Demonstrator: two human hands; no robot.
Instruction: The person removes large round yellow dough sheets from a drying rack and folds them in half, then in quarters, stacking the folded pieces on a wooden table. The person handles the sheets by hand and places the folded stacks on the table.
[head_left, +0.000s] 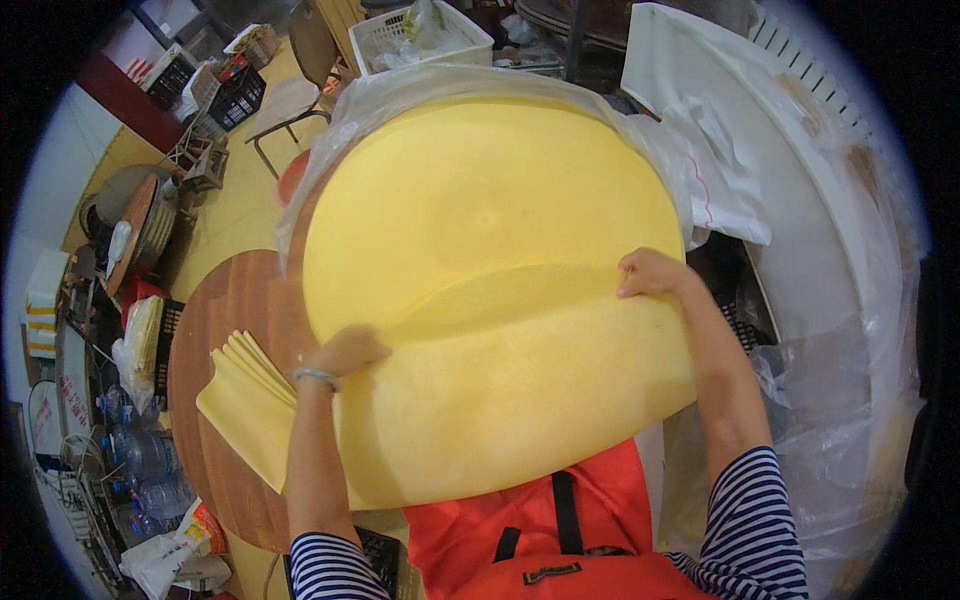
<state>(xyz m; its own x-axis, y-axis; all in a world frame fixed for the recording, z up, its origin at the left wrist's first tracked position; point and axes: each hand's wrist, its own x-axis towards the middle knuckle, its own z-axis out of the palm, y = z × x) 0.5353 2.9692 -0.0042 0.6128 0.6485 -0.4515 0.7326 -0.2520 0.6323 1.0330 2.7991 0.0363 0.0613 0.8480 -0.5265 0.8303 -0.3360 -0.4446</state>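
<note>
A large round yellow sheet, perhaps thin dough or tofu skin (495, 180), lies over a table in front of me, its near part lifted and drawn toward my red apron (525, 525). My left hand (354, 350) grips the sheet near its left side, a bracelet on the wrist. On the right, my right hand (649, 273) pinches the sheet's edge between thumb and fingers. A raised fold runs between both hands. To the left, a folded yellow sheet (251, 405) with several pleats rests on a round wooden tabletop (225, 315).
Clear plastic film (465, 75) rims the table's far side. A white plastic basket (480, 54) stands beyond it, and a metal-legged chair (289, 101) far left. Plastic water bottles (150, 457) crowd the lower left. A long white trough or cabinet covered with plastic (772, 187) runs along the right.
</note>
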